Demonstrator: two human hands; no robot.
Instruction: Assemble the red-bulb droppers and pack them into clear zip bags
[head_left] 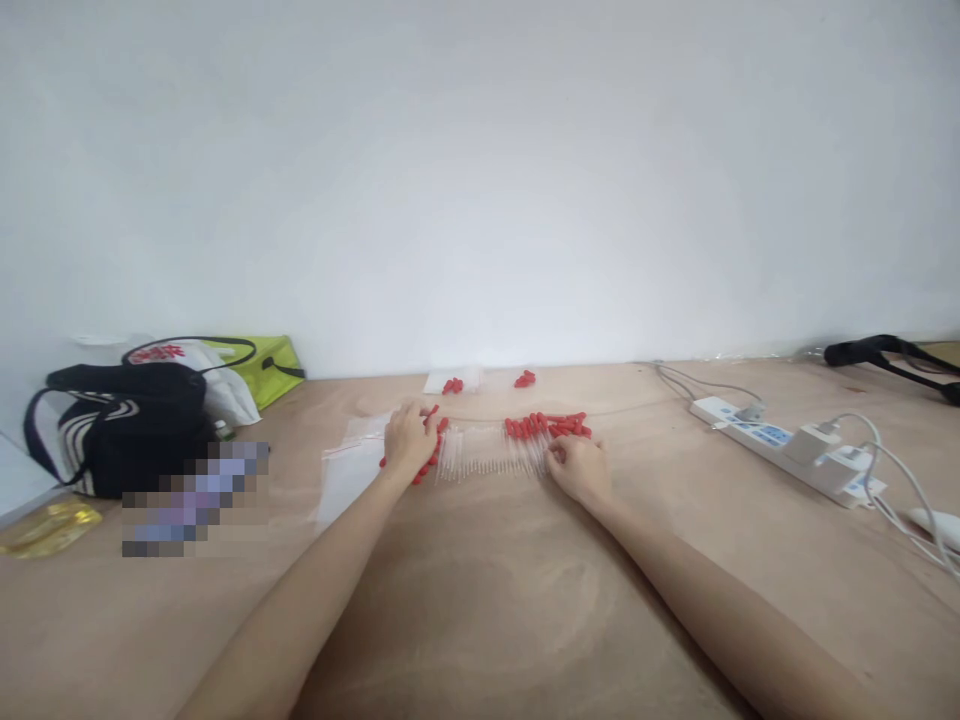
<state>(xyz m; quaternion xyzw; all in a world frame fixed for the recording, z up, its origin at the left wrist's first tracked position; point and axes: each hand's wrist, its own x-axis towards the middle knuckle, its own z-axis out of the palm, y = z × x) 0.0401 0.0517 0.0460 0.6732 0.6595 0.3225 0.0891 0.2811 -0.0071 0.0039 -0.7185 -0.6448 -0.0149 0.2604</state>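
Observation:
A row of thin clear sticks with metal-looking tips lies side by side on the wooden table. Small red caps sit along the far ends of the sticks on the right, and more lie in a loose heap beside them. My left hand is closed at the row's left end, with a small red cap at its fingertips. Several more red caps lie around and partly under that hand. At the right end, my right hand has its fingers pinched against the sticks; what they hold is hidden.
Clear zip bags lie left of my left hand. Two small groups of red caps are near the wall. A white power strip with chargers and cables stands right. A black bag and a green bag sit left.

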